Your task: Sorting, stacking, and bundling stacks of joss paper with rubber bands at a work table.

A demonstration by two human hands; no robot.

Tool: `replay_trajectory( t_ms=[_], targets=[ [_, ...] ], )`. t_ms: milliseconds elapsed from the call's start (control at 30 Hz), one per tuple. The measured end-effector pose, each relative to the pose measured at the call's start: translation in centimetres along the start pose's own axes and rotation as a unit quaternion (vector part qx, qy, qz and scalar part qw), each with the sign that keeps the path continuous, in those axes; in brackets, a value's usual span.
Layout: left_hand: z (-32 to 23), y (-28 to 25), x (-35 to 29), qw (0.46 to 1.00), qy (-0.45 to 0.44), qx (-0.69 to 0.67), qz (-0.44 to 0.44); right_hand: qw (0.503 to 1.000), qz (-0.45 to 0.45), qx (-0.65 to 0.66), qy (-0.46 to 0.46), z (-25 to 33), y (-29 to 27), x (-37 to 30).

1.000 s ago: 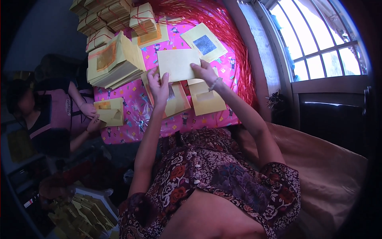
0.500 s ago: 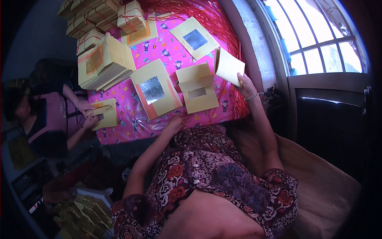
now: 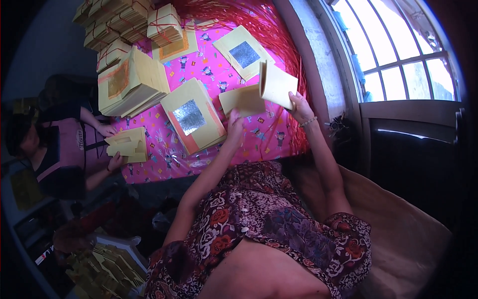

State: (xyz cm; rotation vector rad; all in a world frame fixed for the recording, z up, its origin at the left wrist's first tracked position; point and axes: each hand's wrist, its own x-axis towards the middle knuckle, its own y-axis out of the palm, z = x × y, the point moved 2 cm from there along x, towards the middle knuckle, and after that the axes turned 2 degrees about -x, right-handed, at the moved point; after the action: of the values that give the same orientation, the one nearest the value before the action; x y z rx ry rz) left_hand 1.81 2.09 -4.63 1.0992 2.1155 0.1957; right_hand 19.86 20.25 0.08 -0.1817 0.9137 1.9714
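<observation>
Folded yellow papers (image 3: pixel 280 85) up-left of right grip (image 3: pixel 302 108), lower corner pinched.

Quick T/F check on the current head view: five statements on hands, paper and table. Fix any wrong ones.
1. The right hand holds a folded yellow paper. True.
2. The left hand rests on the tall paper stack. False: it is at the near edge of a yellow sheet in front of the person.
3. The beaded bracelet is on the left wrist. False: it is on the right wrist.
4. A co-worker at the picture's left has both hands at a yellow paper piece. True.
5. The tablecloth is plain green. False: it is pink with printed figures.
</observation>
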Motion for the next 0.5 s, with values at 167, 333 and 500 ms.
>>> replay_trajectory(
  t_ms=[167,333,500],
  targets=[
    [0.0,-0.8,4.1,0.983,0.011,0.0,-0.184,0.994,0.027,-0.105,0.024,-3.4,1.8,1.4],
    [-1.9,0.6,4.0,0.957,0.011,-0.123,-0.263,0.979,0.008,-0.204,0.018,-7.1,2.2,4.0],
    [-1.8,-1.4,4.5,0.958,0.078,0.039,-0.272,0.929,0.001,-0.367,-0.043,-9.5,1.9,6.8]
  ],
)
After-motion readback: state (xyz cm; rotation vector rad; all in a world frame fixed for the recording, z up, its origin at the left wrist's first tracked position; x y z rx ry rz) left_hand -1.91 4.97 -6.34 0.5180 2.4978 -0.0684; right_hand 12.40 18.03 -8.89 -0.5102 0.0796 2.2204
